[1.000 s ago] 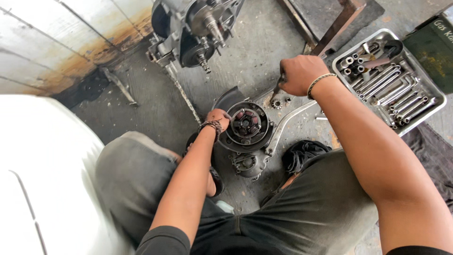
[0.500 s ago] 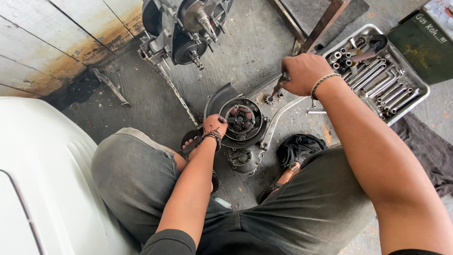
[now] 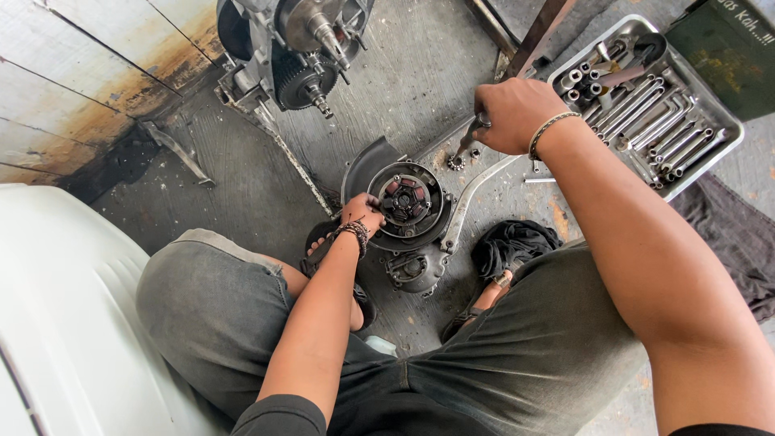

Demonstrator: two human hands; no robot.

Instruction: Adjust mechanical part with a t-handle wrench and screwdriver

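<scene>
Head view: a round engine cover with clutch assembly (image 3: 408, 206) is seen on the concrete floor (image 3: 242, 186) between the knees, likely heavy, stiff and greasy, best gripped by its rim. It is steadied at its left edge by the left hand (image 3: 361, 211), fingers curled. A small metal tool (image 3: 471, 137) is clenched in the right hand (image 3: 514, 115), just beyond it.

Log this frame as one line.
left hand: on round clutch assembly, steadying | right hand: gripping tool over small gear | tray of wrenches at right | engine block above
</scene>
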